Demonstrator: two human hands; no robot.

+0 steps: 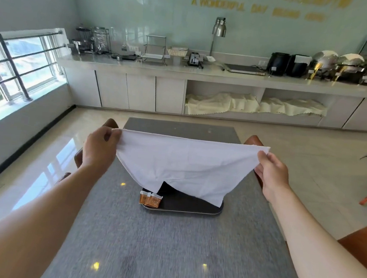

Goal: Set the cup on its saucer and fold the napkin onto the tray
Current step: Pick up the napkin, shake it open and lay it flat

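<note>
Napkin (182, 163) stretched between hands (99, 144) (273, 169), above tray (185, 207)

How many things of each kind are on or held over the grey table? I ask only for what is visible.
White napkin, held by left hand and right hand: 1
Dark tray: 1
Orange packets: 2
Total: 4
The napkin hides most of the tray; no cup or saucer shows.

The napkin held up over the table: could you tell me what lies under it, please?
Under the napkin a dark tray shows, with orange packets at its left end. The rest of the tray is covered; no cup or saucer is visible.
</note>
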